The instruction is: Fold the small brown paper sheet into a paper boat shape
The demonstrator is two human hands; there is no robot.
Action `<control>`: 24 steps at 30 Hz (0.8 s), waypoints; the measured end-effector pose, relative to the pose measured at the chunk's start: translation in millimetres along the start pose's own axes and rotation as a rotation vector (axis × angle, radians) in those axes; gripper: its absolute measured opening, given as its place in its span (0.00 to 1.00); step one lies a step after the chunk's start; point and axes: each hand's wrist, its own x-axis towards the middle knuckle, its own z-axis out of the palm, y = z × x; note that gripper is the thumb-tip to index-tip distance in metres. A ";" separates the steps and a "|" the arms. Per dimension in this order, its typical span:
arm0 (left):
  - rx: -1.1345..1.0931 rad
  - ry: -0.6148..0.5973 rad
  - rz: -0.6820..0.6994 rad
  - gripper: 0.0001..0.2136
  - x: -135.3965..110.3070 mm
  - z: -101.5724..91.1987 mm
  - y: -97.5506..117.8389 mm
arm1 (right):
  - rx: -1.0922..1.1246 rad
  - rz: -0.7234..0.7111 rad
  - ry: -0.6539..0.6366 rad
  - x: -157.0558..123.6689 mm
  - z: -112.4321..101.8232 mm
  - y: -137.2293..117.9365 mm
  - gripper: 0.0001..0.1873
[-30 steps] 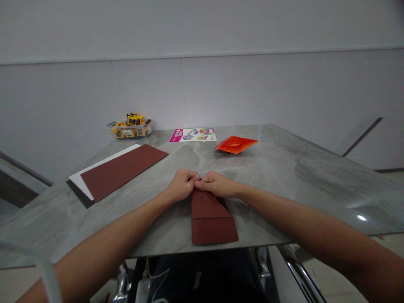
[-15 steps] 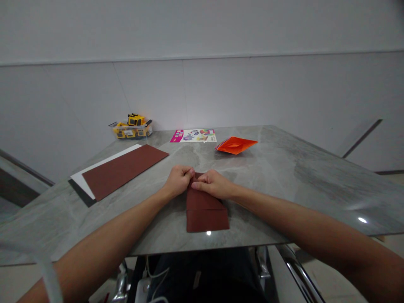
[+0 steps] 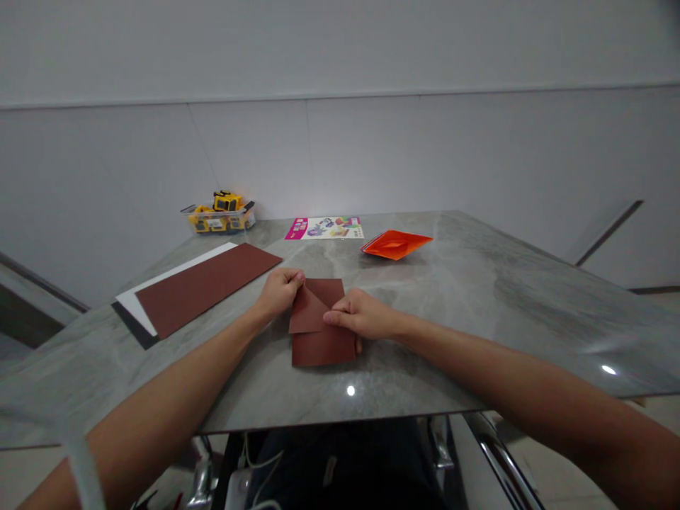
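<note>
A folded piece of brown paper (image 3: 322,348) is held between both hands over the near part of the table. One upper flap stands angled across it, and a lower band shows beneath the flap. My left hand (image 3: 284,289) pinches the paper's upper left corner between thumb and fingers. On the other side, my right hand (image 3: 361,314) grips the right edge, its thumb lying over the front and some fingertips showing behind the paper near the lower right.
Brown, white and black sheets (image 3: 210,289) lie overlapped at left. Behind them stands a clear box (image 3: 219,219) with yellow toy vehicles (image 3: 228,202). A printed leaflet (image 3: 325,227) and an orange folded paper piece (image 3: 397,244) rest farther back on the grey marbled table (image 3: 457,283).
The brown paper has been lifted and moved slightly left and away from me. Its upper part has been spread wider, as my left hand has shifted left, apart from the right.
</note>
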 end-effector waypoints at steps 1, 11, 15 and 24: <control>-0.003 -0.003 -0.002 0.16 0.3 -0.7 -0.3 | 0.021 0.016 -0.011 -0.7 0.3 0.6 0.26; -0.090 -0.019 -0.015 0.18 -3.5 -0.2 5.6 | -0.265 -0.178 0.105 1.3 -10.0 5.0 0.28; -0.143 -0.056 -0.007 0.19 -6.1 5.1 7.4 | -0.271 -0.148 0.125 3.4 -13.6 8.3 0.26; -0.152 -0.214 0.074 0.18 -20.2 28.4 30.8 | -0.136 -0.044 0.053 6.1 -11.0 8.5 0.29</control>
